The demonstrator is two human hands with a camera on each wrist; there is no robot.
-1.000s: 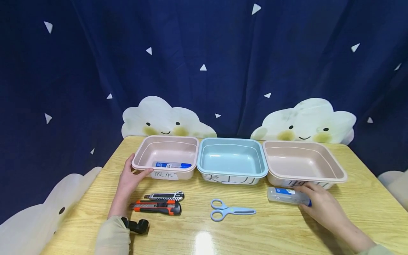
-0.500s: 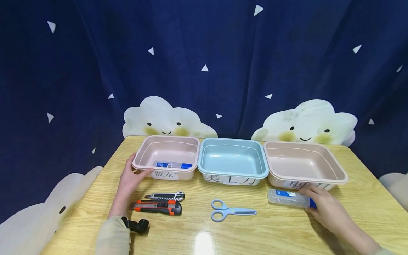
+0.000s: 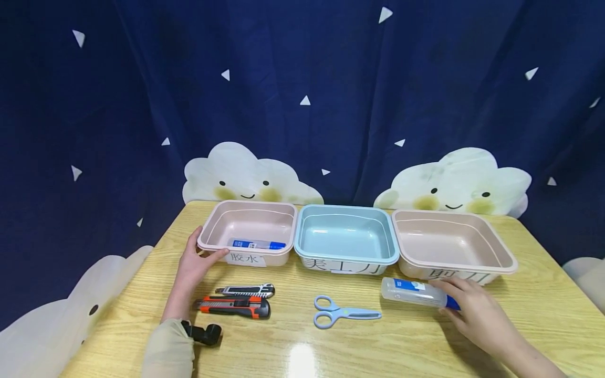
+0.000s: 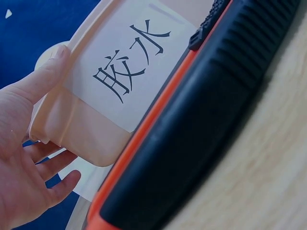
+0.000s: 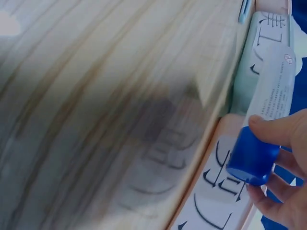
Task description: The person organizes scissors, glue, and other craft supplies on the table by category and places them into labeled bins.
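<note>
My right hand (image 3: 477, 310) has a clear plastic bottle with a blue label (image 3: 408, 292), pinched between thumb and fingers where the body meets its blue cap (image 5: 254, 155). Its base points left, and it sits just near of the bins, in front of the gap between the middle and right ones; whether it touches the table (image 3: 264, 346) I cannot tell.

Over on the left, my left hand (image 3: 195, 262) grips the near left corner of a pale pink plastic bin (image 3: 279, 257), thumb on the near rim, fingers round the left end. Inside that bin, along the near side, lies a second blue-capped bottle (image 3: 257, 244), cap to the right.

Just near of it, two cutters side by side, tips to the left: a slim silver-and-black utility knife (image 3: 243, 290) on the far side, a chunkier orange-and-black utility knife (image 3: 236, 306) on the near. Between the knives and my right hand, light blue scissors (image 3: 347, 313) lie flat, handles left.

Along the far side, a light blue plastic bin (image 3: 345, 233) in the middle, a beige-pink plastic bin (image 3: 449, 244) on the right. Behind everything, a dark blue curtain (image 3: 283, 52) with white triangles and smiling clouds.
</note>
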